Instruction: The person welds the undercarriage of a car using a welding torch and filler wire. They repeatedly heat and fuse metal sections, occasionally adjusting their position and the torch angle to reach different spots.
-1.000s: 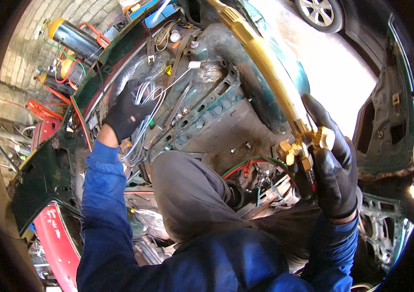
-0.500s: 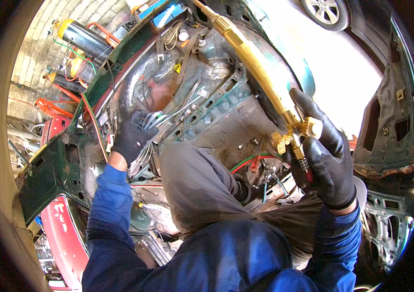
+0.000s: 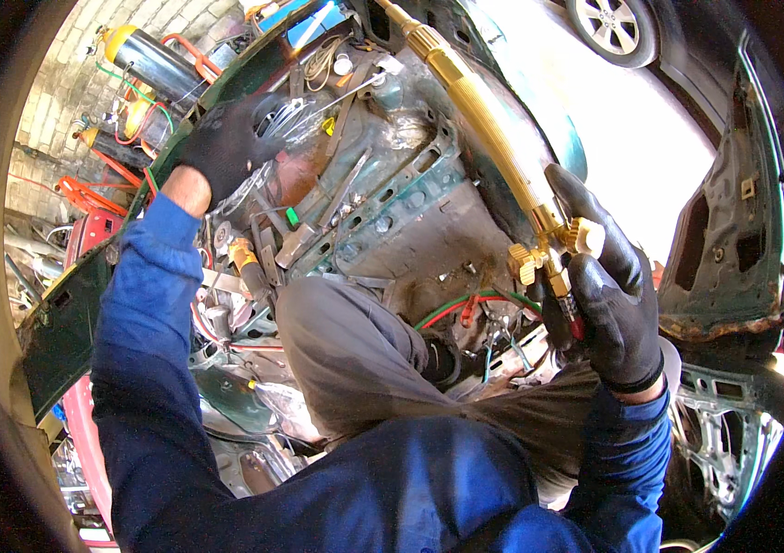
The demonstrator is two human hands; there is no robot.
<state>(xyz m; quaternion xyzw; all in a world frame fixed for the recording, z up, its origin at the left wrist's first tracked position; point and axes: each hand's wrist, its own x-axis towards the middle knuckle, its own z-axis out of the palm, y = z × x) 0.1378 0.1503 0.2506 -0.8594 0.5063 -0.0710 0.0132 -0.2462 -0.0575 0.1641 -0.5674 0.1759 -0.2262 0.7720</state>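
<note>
My right hand [image 3: 608,286] grips a brass gas torch [image 3: 484,111] near its valve knobs, and the torch's ribbed handle points up and away to the left. Toward the far left, my left hand [image 3: 226,143] is closed round a bundle of thin, pale wires or rods [image 3: 290,118]; motion blurs the fingers somewhat. Both hands wear dark gloves. Below the left hand lies a yellow-bodied power tool [image 3: 246,263] among metal pieces. A small green object [image 3: 292,216] rests beside a hammer-like metal tool [image 3: 300,241].
I sit inside a stripped green car body [image 3: 419,189]. Gas cylinders [image 3: 157,60] lie outside at the upper left. Red and green hoses [image 3: 447,309] run beside my leg. On the right stand a bare door frame [image 3: 724,230] and another car's wheel [image 3: 613,28].
My left hand has moved up and away with the wire bundle, uncovering the yellow power tool and the green object. My right hand still holds the torch in nearly the same place.
</note>
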